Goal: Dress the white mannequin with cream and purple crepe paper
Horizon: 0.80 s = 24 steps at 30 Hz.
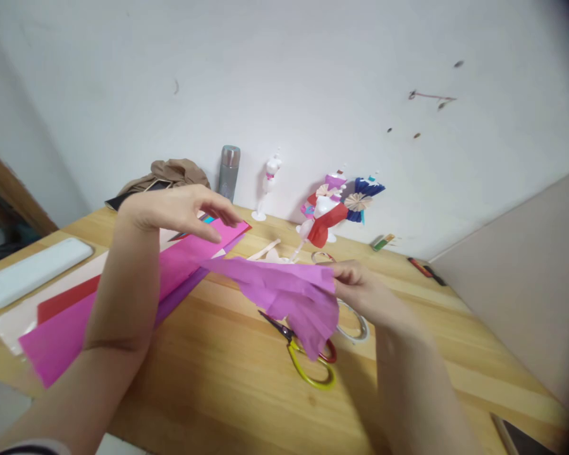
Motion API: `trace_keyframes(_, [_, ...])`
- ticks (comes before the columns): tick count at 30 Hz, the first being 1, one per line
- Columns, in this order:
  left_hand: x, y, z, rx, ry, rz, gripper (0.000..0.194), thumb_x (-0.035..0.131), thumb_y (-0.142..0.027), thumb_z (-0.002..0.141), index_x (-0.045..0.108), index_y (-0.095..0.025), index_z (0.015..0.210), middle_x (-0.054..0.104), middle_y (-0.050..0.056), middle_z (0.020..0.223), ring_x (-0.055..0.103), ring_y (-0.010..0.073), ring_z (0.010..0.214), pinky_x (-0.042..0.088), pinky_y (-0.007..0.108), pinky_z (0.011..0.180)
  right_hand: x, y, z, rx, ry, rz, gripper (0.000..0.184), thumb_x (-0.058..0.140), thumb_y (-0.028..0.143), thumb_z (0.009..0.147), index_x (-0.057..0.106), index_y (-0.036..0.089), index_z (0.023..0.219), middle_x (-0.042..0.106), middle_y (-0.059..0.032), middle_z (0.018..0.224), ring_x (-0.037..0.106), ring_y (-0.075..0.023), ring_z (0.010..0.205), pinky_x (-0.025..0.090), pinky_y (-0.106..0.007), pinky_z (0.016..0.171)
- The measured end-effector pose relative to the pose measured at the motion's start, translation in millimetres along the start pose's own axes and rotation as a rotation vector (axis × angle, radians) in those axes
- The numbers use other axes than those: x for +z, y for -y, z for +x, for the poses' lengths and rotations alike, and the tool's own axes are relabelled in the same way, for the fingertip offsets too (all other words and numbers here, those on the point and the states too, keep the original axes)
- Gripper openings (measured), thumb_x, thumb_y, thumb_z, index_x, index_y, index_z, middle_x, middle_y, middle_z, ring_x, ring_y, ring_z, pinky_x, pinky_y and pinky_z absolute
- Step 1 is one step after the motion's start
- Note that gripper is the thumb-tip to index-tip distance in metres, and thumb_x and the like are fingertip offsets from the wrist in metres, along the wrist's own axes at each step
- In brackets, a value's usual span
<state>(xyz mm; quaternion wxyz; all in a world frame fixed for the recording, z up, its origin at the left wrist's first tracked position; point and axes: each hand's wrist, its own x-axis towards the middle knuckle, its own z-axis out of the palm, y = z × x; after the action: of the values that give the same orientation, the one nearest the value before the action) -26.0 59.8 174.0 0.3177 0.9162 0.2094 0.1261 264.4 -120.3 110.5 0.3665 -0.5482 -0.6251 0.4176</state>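
A crumpled piece of purple crepe paper (294,291) hangs above the table, its right edge pinched by my right hand (360,287). My left hand (184,212) hovers over a stack of coloured paper, fingers apart and holding nothing. The top sheet of that stack is bright pink paper (180,259), with red paper (69,300) and a darker purple sheet (180,297) showing beneath. Under the hanging piece lie scissors (291,347) with yellow and red handles, partly covered by it. A white tape roll (355,325) rests beside my right wrist.
Small white mannequins stand by the wall: one nearly bare mannequin (270,177), and several in paper outfits, including a red drape (327,224) and a blue dress (367,189). A grey bottle (229,172), brown cloth (175,174) and white oblong device (38,268) stand left.
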Motion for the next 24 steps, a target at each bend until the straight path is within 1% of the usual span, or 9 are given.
trace_keyframes(5, [39.5,-27.0,23.2,0.16,0.163,0.089,0.056,0.082,-0.028,0.066,0.07,-0.028,0.12,0.07,0.003,0.125,0.062,0.0229,0.111,0.045,0.024,0.09,4.4,-9.6,3.9,0.091,-0.249,0.134,0.043,0.081,0.062,0.065,0.07,0.021,0.061,0.061,0.0001,0.054,0.05,-0.012,0.049,0.039,-0.025,0.048])
trace_keyframes(7, [53.2,-26.9,35.6,0.187,0.206,0.143,0.04,0.075,-0.027,0.073,0.071,-0.023,0.113,0.072,0.003,0.116,0.064,0.0206,0.103,0.044,0.023,0.085,3.1,-12.9,5.4,0.113,-0.343,0.189,0.042,0.082,0.061,0.063,0.069,0.021,0.059,0.062,-0.0005,0.054,0.049,-0.0119,0.048,0.038,-0.025,0.046])
trace_keyframes(9, [60.8,-20.5,47.3,0.188,0.192,0.173,0.024,0.067,-0.024,0.08,0.073,-0.019,0.102,0.074,0.004,0.104,0.064,0.0189,0.093,0.044,0.023,0.079,0.5,-13.7,6.3,0.118,-0.381,0.218,0.041,0.081,0.061,0.065,0.069,0.022,0.059,0.064,-0.0013,0.056,0.052,-0.013,0.048,0.041,-0.026,0.047])
trace_keyframes(11, [62.1,-10.7,56.2,0.179,0.174,0.134,0.017,0.062,-0.025,0.083,0.073,-0.016,0.092,0.074,0.003,0.092,0.064,0.0171,0.082,0.044,0.023,0.073,-2.1,-11.6,6.8,0.096,-0.375,0.207,0.038,0.082,0.059,0.065,0.07,0.024,0.063,0.068,-0.0021,0.062,0.057,-0.0156,0.054,0.047,-0.028,0.052])
trace_keyframes(13, [58.7,-0.9,61.0,0.155,0.164,0.067,0.019,0.061,-0.03,0.085,0.072,-0.014,0.085,0.072,0.002,0.081,0.063,0.0151,0.073,0.042,0.023,0.065,-3.5,-8.9,7.5,0.058,-0.323,0.169,0.034,0.083,0.055,0.064,0.073,0.024,0.076,0.073,-0.0031,0.076,0.065,-0.0195,0.067,0.054,-0.032,0.064])
trace_keyframes(16, [51.6,8.0,61.5,0.103,0.123,-0.084,0.023,0.062,-0.034,0.086,0.07,-0.013,0.08,0.07,0.003,0.074,0.062,0.0131,0.065,0.044,0.023,0.061,-3.4,-10.3,10.8,0.044,-0.22,0.092,0.036,0.086,0.045,0.063,0.074,0.022,0.089,0.075,-0.0034,0.088,0.069,-0.0225,0.081,0.056,-0.034,0.073])
trace_keyframes(20, [46.2,9.1,56.8,0.015,0.058,-0.336,0.021,0.064,-0.031,0.086,0.069,-0.011,0.081,0.074,0.008,0.079,0.066,0.0137,0.063,0.052,0.026,0.065,-2.4,-22.8,17.4,0.093,-0.199,-0.026,0.022,0.079,0.041,0.071,0.071,0.02,0.077,0.069,0.0005,0.071,0.06,-0.0159,0.064,0.049,-0.028,0.06])
trace_keyframes(22, [45.1,8.4,55.0,0.008,0.03,-0.327,0.02,0.065,-0.03,0.085,0.069,-0.011,0.08,0.074,0.009,0.081,0.067,0.014,0.064,0.053,0.025,0.065,-2.5,-26.0,18.6,0.072,-0.197,-0.067,0.024,0.077,0.041,0.073,0.067,0.02,0.069,0.062,0.0027,0.062,0.053,-0.0131,0.056,0.043,-0.026,0.054])
trace_keyframes(24, [45.0,8.1,54.6,0.04,0.057,-0.237,0.019,0.066,-0.03,0.084,0.071,-0.012,0.081,0.074,0.008,0.079,0.068,0.0148,0.068,0.052,0.024,0.066,-2.7,-23.7,16.9,0.033,-0.146,-0.125,0.031,0.076,0.043,0.075,0.062,0.019,0.061,0.055,0.0037,0.056,0.047,-0.0114,0.051,0.038,-0.025,0.05])
